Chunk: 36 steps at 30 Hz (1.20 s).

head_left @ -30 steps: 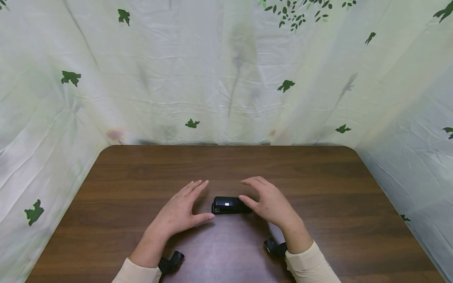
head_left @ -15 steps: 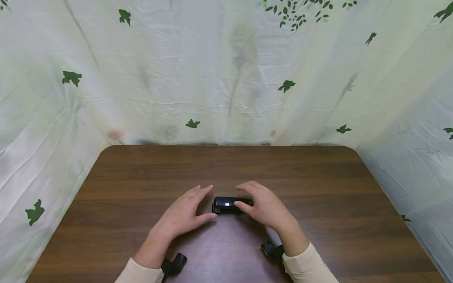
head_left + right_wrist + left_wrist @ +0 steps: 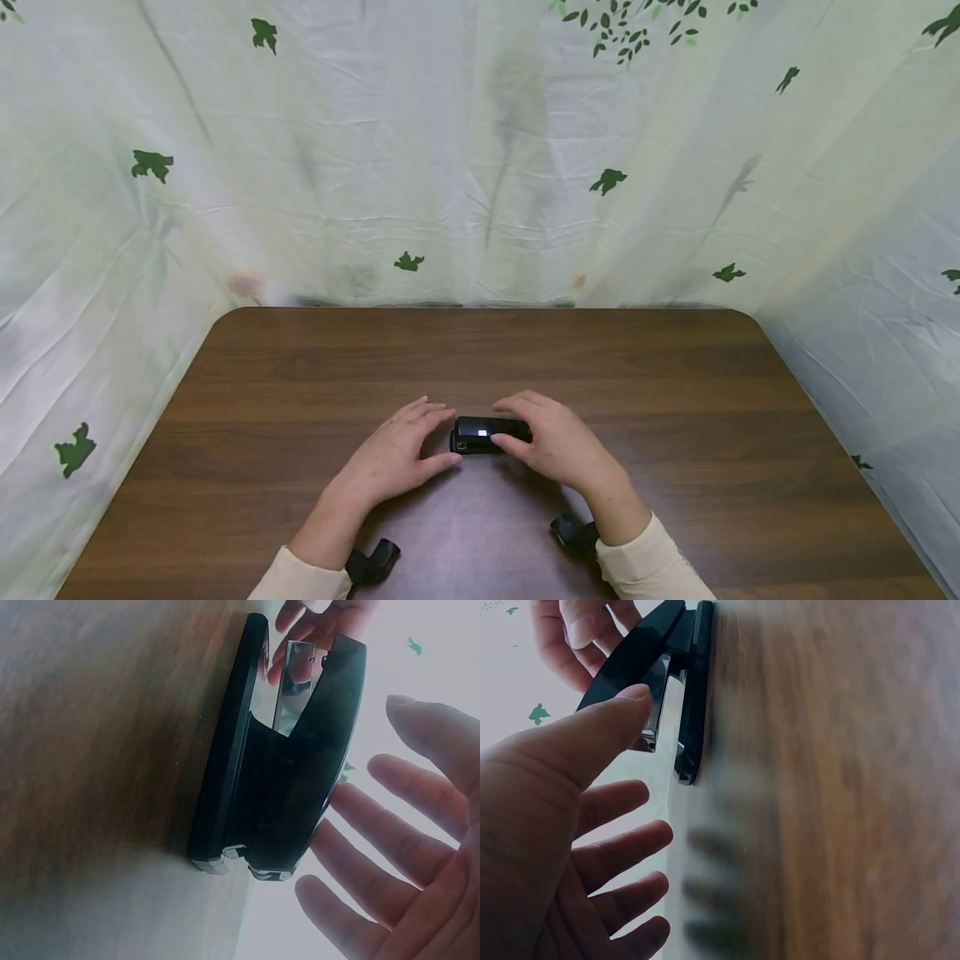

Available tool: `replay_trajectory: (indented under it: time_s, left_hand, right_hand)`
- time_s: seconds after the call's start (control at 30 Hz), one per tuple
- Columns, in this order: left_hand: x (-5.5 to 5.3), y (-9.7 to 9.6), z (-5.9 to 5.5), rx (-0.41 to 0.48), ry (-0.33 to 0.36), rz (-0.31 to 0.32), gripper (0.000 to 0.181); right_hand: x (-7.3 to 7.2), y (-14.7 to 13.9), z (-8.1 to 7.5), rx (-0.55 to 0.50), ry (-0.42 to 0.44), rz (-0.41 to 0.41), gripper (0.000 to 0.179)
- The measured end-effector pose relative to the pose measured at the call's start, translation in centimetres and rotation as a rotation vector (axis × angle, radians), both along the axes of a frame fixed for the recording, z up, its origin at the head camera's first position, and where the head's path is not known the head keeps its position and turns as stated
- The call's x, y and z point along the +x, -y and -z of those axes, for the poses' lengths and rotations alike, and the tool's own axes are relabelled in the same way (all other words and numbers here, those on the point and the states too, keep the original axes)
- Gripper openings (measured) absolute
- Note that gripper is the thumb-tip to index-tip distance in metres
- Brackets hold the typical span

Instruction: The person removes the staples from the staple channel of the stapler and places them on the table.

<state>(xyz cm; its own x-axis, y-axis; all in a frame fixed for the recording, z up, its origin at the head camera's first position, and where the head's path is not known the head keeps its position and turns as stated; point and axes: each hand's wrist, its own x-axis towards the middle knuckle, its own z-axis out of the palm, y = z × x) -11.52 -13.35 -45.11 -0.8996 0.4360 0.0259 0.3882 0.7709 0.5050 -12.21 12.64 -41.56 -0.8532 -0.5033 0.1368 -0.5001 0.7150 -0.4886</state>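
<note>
Where we look down from the head camera, a black stapler (image 3: 480,426) sits on its base on the brown wooden table (image 3: 480,358), lengthwise between the left hand (image 3: 393,450), at its mouth end, and the right hand (image 3: 558,442), at its hinge end. From the right wrist we see its metal staple channel (image 3: 293,690) under the upper arm, set apart from the base; what the channel holds, we cannot make out.

We see both forearms angle inward from the bottom of the head view, in cream sleeves (image 3: 303,575), with a dark camera (image 3: 372,562) on each wrist. The left hand turns its palm inward, fingers parted and loosely extended, thumb just beside the stapler's near corner; it has hold of nothing. The right hand is likewise spread, fingers loosely extended and thumb crossing in front of the stapler in the head view, with nothing gripped. Whether any fingertip touches the stapler, we cannot tell. Behind the table hangs a pale curtain (image 3: 480,125) printed with green birds and leaves.
</note>
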Motion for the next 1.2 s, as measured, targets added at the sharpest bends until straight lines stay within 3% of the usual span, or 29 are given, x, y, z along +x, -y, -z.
replay_trajectory:
  time_s: [0.5,0.87,1.2]
  left_hand:
    - [0.3,-1.1,0.8,0.038,-0.005,0.002,0.059]
    - [0.2,-1.6,2.1,0.105,-0.029,-0.041,0.048]
    - [0.1,-1.6,2.4,0.147,-0.023,-0.077,0.042]
  right_hand:
    - [0.2,0.8,0.7,0.035,-0.02,-0.073,0.038]
    - [0.2,1.0,1.3,0.034,-0.006,-0.049,0.042]
    - [0.1,1.2,1.8,0.04,-0.018,-0.049,0.043]
